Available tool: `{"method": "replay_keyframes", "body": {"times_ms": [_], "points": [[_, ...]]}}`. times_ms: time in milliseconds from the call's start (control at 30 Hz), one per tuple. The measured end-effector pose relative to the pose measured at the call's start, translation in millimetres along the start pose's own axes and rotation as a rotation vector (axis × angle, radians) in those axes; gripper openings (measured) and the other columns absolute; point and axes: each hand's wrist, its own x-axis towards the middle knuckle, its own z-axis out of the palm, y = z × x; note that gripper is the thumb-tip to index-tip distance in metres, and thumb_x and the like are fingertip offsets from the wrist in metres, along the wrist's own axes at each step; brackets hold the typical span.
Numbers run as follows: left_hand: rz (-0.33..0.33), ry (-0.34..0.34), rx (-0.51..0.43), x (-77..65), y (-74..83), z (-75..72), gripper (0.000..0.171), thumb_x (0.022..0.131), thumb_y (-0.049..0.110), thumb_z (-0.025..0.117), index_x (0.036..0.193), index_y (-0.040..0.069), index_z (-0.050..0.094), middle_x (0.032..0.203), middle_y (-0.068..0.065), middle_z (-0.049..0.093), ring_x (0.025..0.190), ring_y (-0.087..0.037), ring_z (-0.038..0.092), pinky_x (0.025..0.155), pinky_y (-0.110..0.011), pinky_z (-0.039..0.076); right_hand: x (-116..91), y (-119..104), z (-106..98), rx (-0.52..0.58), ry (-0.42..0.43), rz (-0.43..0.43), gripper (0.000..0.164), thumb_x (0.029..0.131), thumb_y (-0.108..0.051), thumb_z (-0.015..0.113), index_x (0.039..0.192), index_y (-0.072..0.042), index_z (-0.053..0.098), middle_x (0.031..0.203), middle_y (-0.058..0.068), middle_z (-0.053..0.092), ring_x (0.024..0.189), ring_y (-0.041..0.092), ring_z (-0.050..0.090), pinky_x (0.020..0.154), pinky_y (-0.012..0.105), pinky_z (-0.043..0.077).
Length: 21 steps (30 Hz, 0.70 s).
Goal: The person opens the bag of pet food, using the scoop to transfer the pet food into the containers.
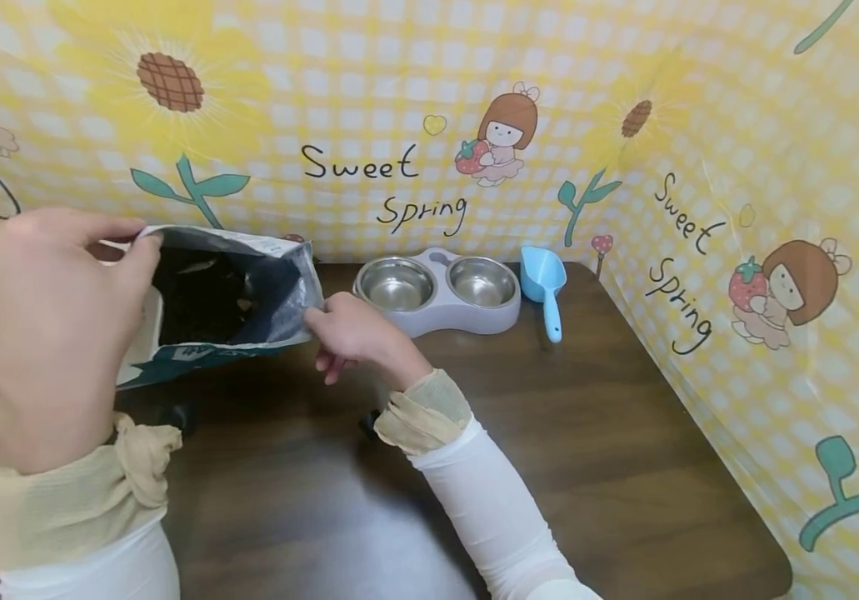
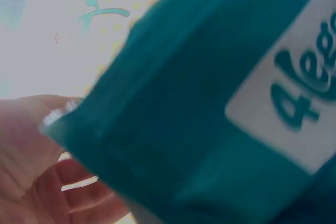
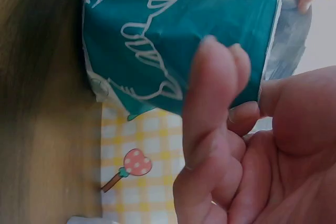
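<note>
A teal pet-food bag [image 1: 285,293] with a silvery lining is held up above the table, its mouth wide and tipped toward the head camera. Dark contents [image 1: 200,304] show inside. My left hand [image 1: 54,325] pinches the left end of the bag's rim between thumb and fingers. At the opposite corner, my right hand [image 1: 357,333] pinches the rim, its other fingers loosely bent beside the bag. The right wrist view shows a white cat outline [image 3: 147,51] printed on the bag; large white-label lettering [image 2: 299,87] fills part of the left wrist view.
A grey double feeder [image 1: 440,312] with two steel bowls stands at the back of the brown wooden table [image 1: 624,467]. Right of it lies a light blue scoop [image 1: 544,279]. A yellow checked cloth [image 1: 369,75] hangs behind and along the right side.
</note>
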Motion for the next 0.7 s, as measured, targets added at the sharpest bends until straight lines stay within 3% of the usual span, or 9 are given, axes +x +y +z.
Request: {"method": "replay_keyframes", "body": {"times_ms": [133,267,400,567,700], "points": [[0.082,-0.05,-0.024,2.7,-10.5,-7.0,0.023,0.099,0.023,0.074,0.105,0.005,0.086,0.104,-0.026,0.081,0.085,-0.051,0.07,0.063,-0.015,0.021,-1,-6,9,0.018,0.049,-0.038,0.043,0.111,-0.021,0.048,0.073,-0.006,0.06,0.058,0.007,0.068,0.045,0.018,0.069,0.056,0.033,0.061],[0.195,-0.11,-0.021,3.4,-14.0,-11.2,0.018,0.096,0.02,0.079,0.102,0.003,0.084,0.081,-0.023,0.078,0.069,-0.046,0.067,0.055,-0.02,0.026,-4,-9,16,0.087,0.064,-0.061,0.048,0.11,-0.021,0.051,0.065,-0.008,0.057,0.056,0.006,0.063,0.044,0.017,0.067,0.06,0.037,0.065],[0.271,-0.123,0.006,2.4,-12.2,-11.2,0.018,0.096,0.02,0.079,0.1,0.003,0.083,0.05,-0.016,0.062,0.052,-0.039,0.058,0.05,-0.028,0.029,-5,-8,18,0.171,0.027,-0.07,0.051,0.109,-0.022,0.053,0.06,-0.01,0.056,0.054,0.005,0.06,0.044,0.015,0.067,0.054,0.031,0.061],[0.319,-0.064,0.047,-0.2,-7.7,-5.7,0.023,0.097,0.02,0.068,0.095,0.004,0.084,0.047,-0.016,0.059,0.048,-0.042,0.049,0.046,-0.044,0.029,-5,-6,17,0.164,-0.005,-0.071,0.049,0.11,-0.02,0.055,0.062,-0.01,0.058,0.054,0.004,0.06,0.045,0.016,0.067,0.055,0.029,0.06],[0.326,0.004,0.057,0.1,-9.0,-2.6,0.03,0.098,0.019,0.06,0.093,0.002,0.084,0.06,-0.024,0.068,0.046,-0.043,0.045,0.044,-0.041,0.025,-5,-4,14,0.005,-0.056,-0.061,0.048,0.111,-0.019,0.053,0.064,-0.009,0.058,0.057,0.002,0.061,0.048,0.019,0.07,0.066,0.029,0.063]]}}
